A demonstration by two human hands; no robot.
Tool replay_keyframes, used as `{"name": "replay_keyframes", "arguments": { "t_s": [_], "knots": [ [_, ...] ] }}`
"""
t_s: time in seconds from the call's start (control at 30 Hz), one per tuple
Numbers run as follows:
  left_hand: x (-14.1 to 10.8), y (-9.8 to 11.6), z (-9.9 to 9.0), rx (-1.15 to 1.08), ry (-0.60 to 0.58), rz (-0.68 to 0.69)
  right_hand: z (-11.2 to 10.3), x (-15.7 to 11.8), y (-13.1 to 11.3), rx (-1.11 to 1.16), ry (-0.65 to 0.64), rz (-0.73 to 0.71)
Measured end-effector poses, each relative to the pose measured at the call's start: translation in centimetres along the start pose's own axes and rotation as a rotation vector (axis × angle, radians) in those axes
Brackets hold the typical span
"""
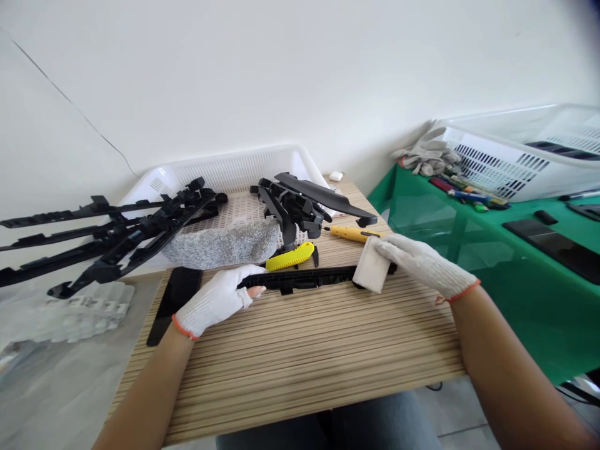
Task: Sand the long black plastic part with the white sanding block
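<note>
My left hand, in a white knit glove with an orange cuff, is closed around the left end of a long black plastic trim strip. The strip lies crosswise just above the wooden table. My right hand, gloved the same way, grips a white rectangular pad at its upper right edge. That pad covers part of the strip near its right end; whether it presses on it I cannot tell. Beyond the strip lie a yellow utility knife and a yellow pen-shaped tool.
A white basket at the back holds black plastic parts and a grey fuzzy cloth. Long black strips jut out leftward. A black phone-like slab lies left. Rightward, a green-covered table bears another basket, gloves and pens.
</note>
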State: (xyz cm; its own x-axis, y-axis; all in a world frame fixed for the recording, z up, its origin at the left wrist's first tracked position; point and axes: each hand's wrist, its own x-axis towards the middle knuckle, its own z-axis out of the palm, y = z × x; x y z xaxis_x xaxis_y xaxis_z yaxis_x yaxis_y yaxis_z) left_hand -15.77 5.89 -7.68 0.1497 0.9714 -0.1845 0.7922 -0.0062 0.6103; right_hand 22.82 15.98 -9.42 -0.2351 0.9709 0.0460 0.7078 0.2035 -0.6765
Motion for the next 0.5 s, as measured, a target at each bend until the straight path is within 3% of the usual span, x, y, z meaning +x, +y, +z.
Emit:
{"name": "replay_keyframes", "arguments": {
  "t_s": [0.1, 0.23, 0.37, 0.5],
  "knots": [
    [0.0, -0.1, 0.0, -0.027, 0.01, -0.033, -0.7, 0.0, 0.4, -0.007, 0.129, 0.071],
    [0.0, -0.2, 0.1, -0.045, 0.009, -0.035, -1.8, 0.3, 1.2, -0.075, -0.018, 0.139],
    [0.1, -0.1, 0.1, -0.039, 0.006, -0.027, -2.1, 0.6, 2.3, -0.145, 0.132, 0.191],
    [0.4, -0.2, 0.0, 0.004, 0.013, 0.01, -1.5, 0.8, 2.8, -0.155, 0.015, 0.176]
  ]
}}
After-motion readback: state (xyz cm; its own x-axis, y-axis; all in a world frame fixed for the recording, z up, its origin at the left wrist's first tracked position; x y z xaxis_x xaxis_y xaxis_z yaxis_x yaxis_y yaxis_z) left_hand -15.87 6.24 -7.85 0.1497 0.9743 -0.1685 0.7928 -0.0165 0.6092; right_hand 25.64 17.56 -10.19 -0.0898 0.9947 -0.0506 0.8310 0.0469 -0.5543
